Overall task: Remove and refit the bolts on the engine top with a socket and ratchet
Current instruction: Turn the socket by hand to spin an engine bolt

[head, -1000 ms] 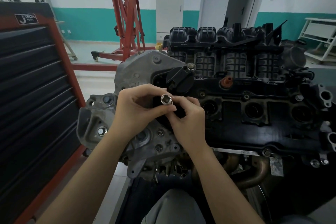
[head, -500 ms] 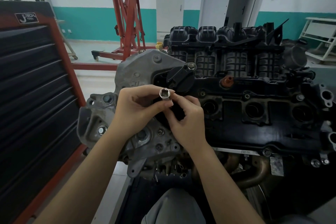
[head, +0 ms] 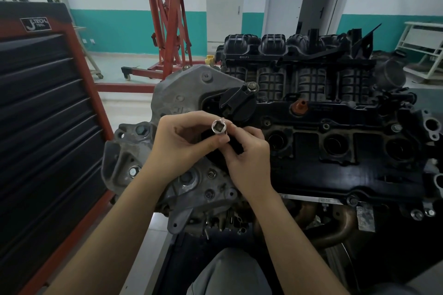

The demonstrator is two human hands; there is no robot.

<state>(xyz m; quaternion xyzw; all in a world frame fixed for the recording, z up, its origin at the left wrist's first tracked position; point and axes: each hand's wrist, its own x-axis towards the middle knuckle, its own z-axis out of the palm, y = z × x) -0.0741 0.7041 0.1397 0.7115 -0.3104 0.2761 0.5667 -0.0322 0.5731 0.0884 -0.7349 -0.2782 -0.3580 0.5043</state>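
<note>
Socket (head: 219, 126) sits pinched between both hands above the engine's near-left end, its square drive hole facing up. Left hand (head: 184, 142) curls round its side; right hand (head: 247, 151) pinches it from the other side with thumb and fingertips. No ratchet is in view. A bolt (head: 252, 85) stands seated just behind, by the black cap (head: 237, 103). Judging by this, work on the engine top (head: 335, 151) has barely begun, with loosening and refitting left.

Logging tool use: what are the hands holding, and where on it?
The socket, pinched by its sides between the left hand and right hand, square drive end up.
</note>
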